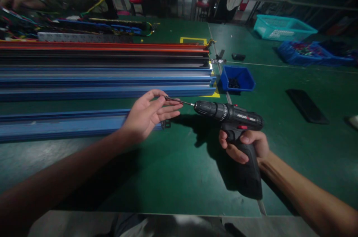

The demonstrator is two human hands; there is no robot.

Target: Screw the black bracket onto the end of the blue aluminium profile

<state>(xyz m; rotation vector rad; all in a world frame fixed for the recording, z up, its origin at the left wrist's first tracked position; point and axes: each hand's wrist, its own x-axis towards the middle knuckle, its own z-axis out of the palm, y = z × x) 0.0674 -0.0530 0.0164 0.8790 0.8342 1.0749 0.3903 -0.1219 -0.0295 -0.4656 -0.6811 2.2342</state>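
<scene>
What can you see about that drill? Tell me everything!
The drill is mostly black and looks like plastic, with red patches, pale lettering on its side and pale marks round its collar. A thin metal bit sticks out of its nose, which points toward the left hand; that hand's thumb and finger pinch the bit's far end. The right hand grips the slanting handle, over the green table.

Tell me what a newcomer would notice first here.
The black power drill, gripped in the right hand over the green table, its slender bit reaching to the left hand. Next, the long blue rails at left, with an orange rail behind them.
</scene>
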